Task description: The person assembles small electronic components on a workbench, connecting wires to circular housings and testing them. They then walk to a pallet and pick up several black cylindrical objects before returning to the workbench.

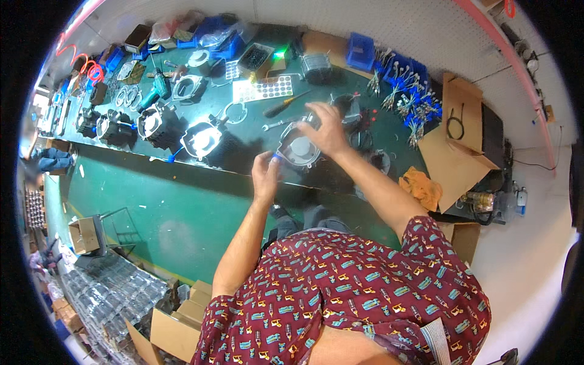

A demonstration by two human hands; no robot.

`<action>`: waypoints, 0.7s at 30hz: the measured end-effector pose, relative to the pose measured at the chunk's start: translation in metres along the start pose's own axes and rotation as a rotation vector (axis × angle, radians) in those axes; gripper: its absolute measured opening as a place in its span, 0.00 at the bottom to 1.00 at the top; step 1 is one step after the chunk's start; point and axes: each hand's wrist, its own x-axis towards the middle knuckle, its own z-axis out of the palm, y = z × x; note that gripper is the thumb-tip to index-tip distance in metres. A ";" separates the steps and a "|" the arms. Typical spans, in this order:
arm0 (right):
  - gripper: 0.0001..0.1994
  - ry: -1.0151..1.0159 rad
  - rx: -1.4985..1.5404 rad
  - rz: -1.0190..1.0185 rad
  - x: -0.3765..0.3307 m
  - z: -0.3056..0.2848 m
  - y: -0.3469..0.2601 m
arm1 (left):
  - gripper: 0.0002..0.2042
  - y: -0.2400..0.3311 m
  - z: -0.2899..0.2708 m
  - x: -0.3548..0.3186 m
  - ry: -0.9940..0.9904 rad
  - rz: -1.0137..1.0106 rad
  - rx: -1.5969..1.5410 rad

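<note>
In front of me on the dark bench lies a grey metal lamp housing (298, 150) with a pale round disc inside. At its left edge, beside a small blue connector, my left hand (266, 174) is closed, its fingertips gripping the rim. Over the housing's upper right side is my right hand (327, 130), thumb and fingers apart, with nothing visible between them. Just beyond lie a wrench (278, 124) and a screwdriver (286, 104) with a dark and yellow handle. A thin ring gasket (235, 112) rests farther left.
A brightly lit housing (201, 140) stands to the left, with several darker ones past it. Behind them is a green power driver (159, 84). Bundled blue-and-white wires (409, 91), an open cardboard box (456, 155) and an orange cloth (420, 188) are at the right.
</note>
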 end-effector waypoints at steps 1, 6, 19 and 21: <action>0.25 -0.019 0.005 0.027 0.003 0.012 0.015 | 0.12 -0.007 -0.001 0.001 0.034 0.064 0.043; 0.17 -0.198 0.333 0.189 0.000 0.054 0.055 | 0.11 -0.009 0.003 -0.006 0.128 0.061 -0.011; 0.12 -0.225 0.439 0.126 0.010 0.045 0.049 | 0.05 0.012 0.004 -0.004 0.122 -0.306 -0.235; 0.12 -0.224 0.451 0.090 0.012 0.044 0.049 | 0.07 0.007 0.002 -0.007 0.130 -0.308 -0.334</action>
